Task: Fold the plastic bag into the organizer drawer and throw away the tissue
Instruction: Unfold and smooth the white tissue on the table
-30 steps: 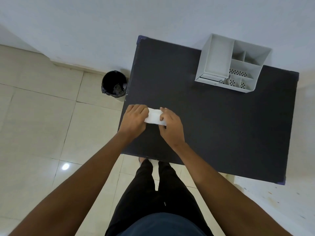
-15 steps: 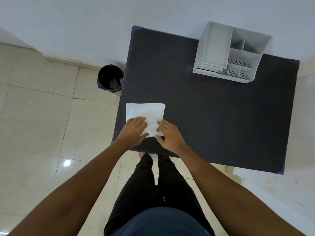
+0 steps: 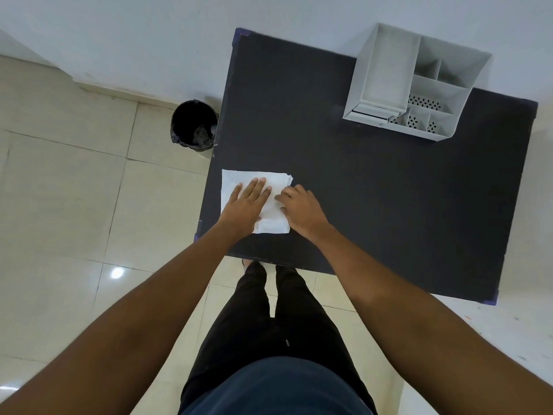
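Note:
A thin white sheet (image 3: 239, 178) lies spread flat on the near left corner of the black table (image 3: 374, 205); I cannot tell whether it is the plastic bag or the tissue. My left hand (image 3: 244, 205) lies flat on its middle, fingers apart. My right hand (image 3: 300, 209) rests on its right part with bent fingers, the tips touching the sheet. The white organizer (image 3: 386, 70) stands at the table's far right, its low drawer (image 3: 371, 110) in front at the left. A black bin (image 3: 191, 116) with a dark liner stands on the floor by the table's left edge.
A white wall runs behind the table and the bin. Pale floor tiles (image 3: 59, 190) stretch to the left. My legs in black trousers (image 3: 269, 310) stand at the table's near edge. Something grey and crumpled lies inside the bin.
One second ago both hands held the sheet bunched small between them. It then was laid out flat, and my left hand has slid forward onto its middle.

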